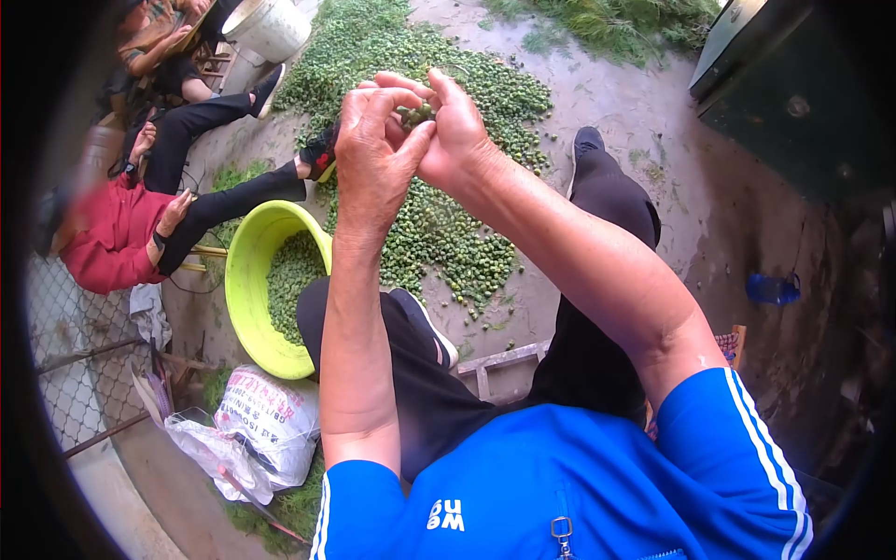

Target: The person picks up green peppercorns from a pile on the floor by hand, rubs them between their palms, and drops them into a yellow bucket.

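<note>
Several small green pods (417,116) lie between my two hands, above a wide heap of the same green pods (439,233) on the ground. The fingers and thumb of my left hand (373,140) are curled against them. My right hand (453,131) is cupped around them from the other side, its fingers bent. The fingertips of both hands nearly meet. Below and to the left stands a yellow-green tub (245,289) with more pods inside.
Two people sit at the left, one in a red top (112,229), legs stretched toward the heap. A white bucket (271,28) stands at the top. A white sack (266,425) lies lower left, green branches (616,28) at the top right, a blue container (773,288) at the right.
</note>
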`<state>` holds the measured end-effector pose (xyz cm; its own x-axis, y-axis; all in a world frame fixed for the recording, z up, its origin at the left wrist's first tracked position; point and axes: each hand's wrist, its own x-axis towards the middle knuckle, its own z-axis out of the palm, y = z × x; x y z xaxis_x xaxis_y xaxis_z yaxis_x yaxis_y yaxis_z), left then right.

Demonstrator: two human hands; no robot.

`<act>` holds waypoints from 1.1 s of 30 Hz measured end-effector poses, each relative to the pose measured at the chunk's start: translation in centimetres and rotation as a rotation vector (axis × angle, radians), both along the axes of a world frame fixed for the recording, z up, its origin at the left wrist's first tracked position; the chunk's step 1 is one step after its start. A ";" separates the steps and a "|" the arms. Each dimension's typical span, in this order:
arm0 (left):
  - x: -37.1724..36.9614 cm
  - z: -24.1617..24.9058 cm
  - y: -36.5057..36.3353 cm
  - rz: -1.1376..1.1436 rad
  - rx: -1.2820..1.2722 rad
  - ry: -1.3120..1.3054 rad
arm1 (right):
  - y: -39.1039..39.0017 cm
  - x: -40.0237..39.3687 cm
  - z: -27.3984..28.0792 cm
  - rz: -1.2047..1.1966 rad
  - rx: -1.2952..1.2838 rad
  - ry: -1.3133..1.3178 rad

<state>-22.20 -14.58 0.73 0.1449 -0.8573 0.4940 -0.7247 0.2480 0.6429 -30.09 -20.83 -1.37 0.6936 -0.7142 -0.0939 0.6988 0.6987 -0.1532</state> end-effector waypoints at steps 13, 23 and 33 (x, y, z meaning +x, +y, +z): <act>0.6 0.7 0.7 -0.047 0.173 0.073 | 0.0 0.5 -1.0 0.035 -0.037 -0.024; 1.4 0.6 0.7 -0.122 0.151 0.098 | 0.2 0.6 -0.7 0.029 0.030 -0.017; 1.3 0.9 0.8 -0.071 0.222 0.101 | 0.3 0.6 -0.8 0.026 -0.021 0.019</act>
